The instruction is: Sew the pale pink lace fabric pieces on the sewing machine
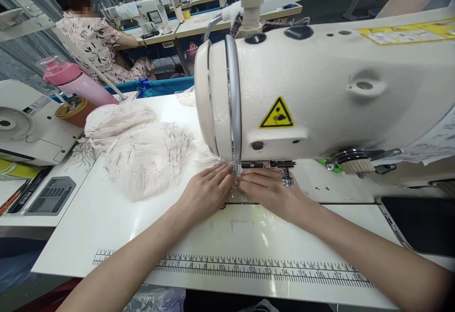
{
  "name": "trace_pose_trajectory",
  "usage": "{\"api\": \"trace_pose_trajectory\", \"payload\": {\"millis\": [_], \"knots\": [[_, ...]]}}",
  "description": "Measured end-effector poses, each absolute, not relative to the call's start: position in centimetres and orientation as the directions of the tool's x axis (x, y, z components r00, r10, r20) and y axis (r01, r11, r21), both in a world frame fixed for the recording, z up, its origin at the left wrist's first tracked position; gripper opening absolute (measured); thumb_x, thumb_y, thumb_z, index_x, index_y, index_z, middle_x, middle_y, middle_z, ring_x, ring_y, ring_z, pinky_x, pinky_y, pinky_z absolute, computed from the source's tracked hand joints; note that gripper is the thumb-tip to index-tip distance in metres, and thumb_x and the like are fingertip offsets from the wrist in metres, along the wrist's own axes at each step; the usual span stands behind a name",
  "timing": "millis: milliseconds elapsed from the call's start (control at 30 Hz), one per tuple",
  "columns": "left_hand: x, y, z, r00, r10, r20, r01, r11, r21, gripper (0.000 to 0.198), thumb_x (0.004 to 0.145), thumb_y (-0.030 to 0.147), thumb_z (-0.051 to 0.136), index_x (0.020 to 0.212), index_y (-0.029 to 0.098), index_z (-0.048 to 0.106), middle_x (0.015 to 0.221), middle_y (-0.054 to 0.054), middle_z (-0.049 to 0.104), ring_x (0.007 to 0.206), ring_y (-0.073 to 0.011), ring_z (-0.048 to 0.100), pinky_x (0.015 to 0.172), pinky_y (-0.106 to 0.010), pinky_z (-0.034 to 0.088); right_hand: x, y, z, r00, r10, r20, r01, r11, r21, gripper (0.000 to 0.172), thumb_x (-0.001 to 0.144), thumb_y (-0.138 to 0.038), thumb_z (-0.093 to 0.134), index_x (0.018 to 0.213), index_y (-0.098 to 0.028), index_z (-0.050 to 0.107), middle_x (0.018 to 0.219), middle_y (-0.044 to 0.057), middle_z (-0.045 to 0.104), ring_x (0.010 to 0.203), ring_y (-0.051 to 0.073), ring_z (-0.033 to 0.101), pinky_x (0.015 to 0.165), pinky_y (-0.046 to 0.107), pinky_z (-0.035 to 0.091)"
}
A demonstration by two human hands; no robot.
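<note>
L hand & R hand are palm-down, fingertips close together on or by the lace, under the machine head. Fingers look lightly bent & pressing; can't tell if either hand pinches it. Lace is betw. the hands, well back from the table's near edge.

Step looks like guiding lace past the needle. Best w/ light, even pressure: keep it flat & straight, let the feed pull, no tugging, fingertips clear of the needle. The cloth, heaped toward the table's L edge, should stay slack so it doesn't drag; watch its loose threads too.

Hard to see: needle pt. & exact stitch spot, hidden by the head & fingers. Can't tell whether cloth & lace are one pc. Forearms cover parts of the ruler along the table's near edge; phone, far R, is cut off.
</note>
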State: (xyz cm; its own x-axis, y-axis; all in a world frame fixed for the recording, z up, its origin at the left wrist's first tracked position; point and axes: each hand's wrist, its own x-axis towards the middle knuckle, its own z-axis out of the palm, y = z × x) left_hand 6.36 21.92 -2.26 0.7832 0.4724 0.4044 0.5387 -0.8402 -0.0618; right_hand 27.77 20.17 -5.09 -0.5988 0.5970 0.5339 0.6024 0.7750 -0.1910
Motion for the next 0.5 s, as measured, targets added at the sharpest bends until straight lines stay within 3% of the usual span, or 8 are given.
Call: {"api": "trace_pose_trajectory", "payload": {"millis": [233,433,500], "knots": [[6.3,22.0,-2.5,0.771,0.495,0.400,0.562,-0.825,-0.061,0.023,0.100,0.014,0.038,0.101,0.010,0.061,0.117,-0.012,0.070,0.109,-0.0203,0.068,0.096,-0.033,0.057,28.0,20.7,-5.9,-0.603,0.602,0.523,0.598,0.775,-0.203,0.023,0.093,-0.002,0.046,0.098,-0.020,0.059,0.099,-0.002,0.069,0.096,0.012,0.062,0.082,0.027,0.047],[6.4,21.9,-2.8,0.759,0.532,0.375,0.591,-0.805,-0.054,0.023,0.097,0.011,0.042,0.109,0.008,0.061,0.123,-0.013,0.067,0.115,-0.0225,0.065,0.097,-0.035,0.057,27.9,20.5,-4.6,-0.560,0.607,0.565,0.692,0.717,-0.085,0.020,0.091,-0.007,0.048,0.089,-0.021,0.063,0.091,-0.004,0.071,0.076,0.011,0.060,0.063,0.028,0.040],[6.5,21.8,-2.9,0.754,0.536,0.379,0.600,-0.798,-0.065,0.026,0.098,0.011,0.041,0.114,0.007,0.060,0.123,-0.014,0.067,0.115,-0.0231,0.064,0.097,-0.035,0.057,27.8,20.4,-4.4,-0.496,0.672,0.550,0.729,0.666,-0.156,0.020,0.094,-0.012,0.048,0.087,-0.023,0.064,0.091,-0.005,0.072,0.073,0.011,0.060,0.062,0.027,0.040]]}}
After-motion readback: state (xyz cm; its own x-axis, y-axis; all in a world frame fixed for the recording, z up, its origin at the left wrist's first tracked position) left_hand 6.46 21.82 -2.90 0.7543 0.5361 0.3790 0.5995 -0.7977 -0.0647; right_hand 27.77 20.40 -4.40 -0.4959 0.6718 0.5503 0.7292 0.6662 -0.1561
